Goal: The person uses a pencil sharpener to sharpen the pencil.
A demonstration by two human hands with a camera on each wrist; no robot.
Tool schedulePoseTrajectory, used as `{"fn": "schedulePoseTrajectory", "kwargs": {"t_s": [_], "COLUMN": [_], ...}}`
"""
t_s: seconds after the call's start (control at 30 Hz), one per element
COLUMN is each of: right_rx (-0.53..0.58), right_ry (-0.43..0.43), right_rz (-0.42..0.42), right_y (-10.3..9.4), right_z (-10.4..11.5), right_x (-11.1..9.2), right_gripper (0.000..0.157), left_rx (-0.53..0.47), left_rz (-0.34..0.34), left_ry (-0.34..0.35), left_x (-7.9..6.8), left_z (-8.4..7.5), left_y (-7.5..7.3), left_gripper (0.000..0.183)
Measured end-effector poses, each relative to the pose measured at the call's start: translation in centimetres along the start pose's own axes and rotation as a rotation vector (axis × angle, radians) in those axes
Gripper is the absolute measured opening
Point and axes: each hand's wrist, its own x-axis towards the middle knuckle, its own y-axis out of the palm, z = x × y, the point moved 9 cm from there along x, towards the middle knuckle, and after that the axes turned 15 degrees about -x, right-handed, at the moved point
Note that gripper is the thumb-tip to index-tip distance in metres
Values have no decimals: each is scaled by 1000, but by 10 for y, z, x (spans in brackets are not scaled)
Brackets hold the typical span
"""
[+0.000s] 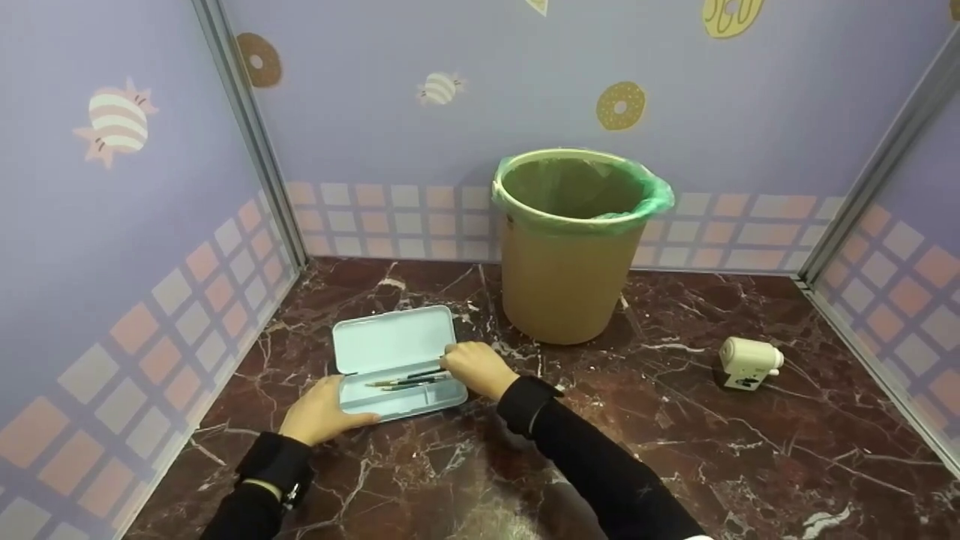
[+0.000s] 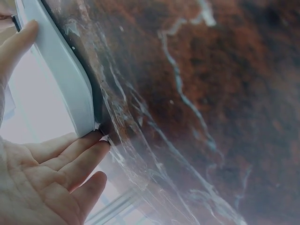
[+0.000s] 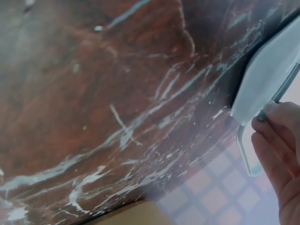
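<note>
A pale blue pencil case [image 1: 394, 341] lies on the table with its lid folded back. My left hand [image 1: 319, 412] holds its left end, the thumb over the near rim and the fingers against the corner. In the left wrist view the fingers [image 2: 77, 157] are nearly straight at that corner. My right hand [image 1: 480, 369] is at the case's right end. Its thumb and fingers pinch the end of a slim dark pen [image 3: 287, 84]. Several thin pens or brushes [image 1: 405, 384] lie inside the case; their exact kind is too small to tell.
Behind the case stands a tan waste bin [image 1: 566, 277] lined with a green bag [image 1: 656, 196]. A small cream-coloured bottle-like object [image 1: 750, 362] sits at the right on the dark red marbled table [image 1: 675, 450]. Patterned purple panels [image 1: 360, 135] enclose the back and sides.
</note>
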Motion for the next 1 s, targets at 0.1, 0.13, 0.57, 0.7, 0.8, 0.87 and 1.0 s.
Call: {"fn": "schedulePoseTrajectory", "kwargs": {"t_s": [0.1, 0.13, 0.57, 0.7, 0.8, 0.87, 1.0], "right_rx": [78, 115, 487, 605, 675, 718, 763], "right_ry": [17, 23, 264, 373, 440, 478, 531], "right_rz": [-12, -12, -86, -140, -179, -206, -257], "right_y": [-3, -4, -26, -38, -45, -49, -58], "right_z": [-4, -6, -64, -86, -98, -103, -110], "right_x": [-6, -9, -68, -94, -114, -127, -150], "right_gripper": [14, 13, 18, 20, 18, 18, 18], "left_rx": [1, 2, 10, 10, 9, 7, 1], "left_rz": [8, 9, 17, 20, 21, 20, 22], "left_ry": [-4, -5, 30, 33, 31, 30, 34], "left_x": [-1, 0, 3, 5, 6, 6, 5], "left_z": [1, 2, 1, 0, 0, -1, -1], "left_y": [2, 2, 2, 1, 1, 1, 1], "left_gripper": [95, 95, 93, 91, 91, 91, 91]}}
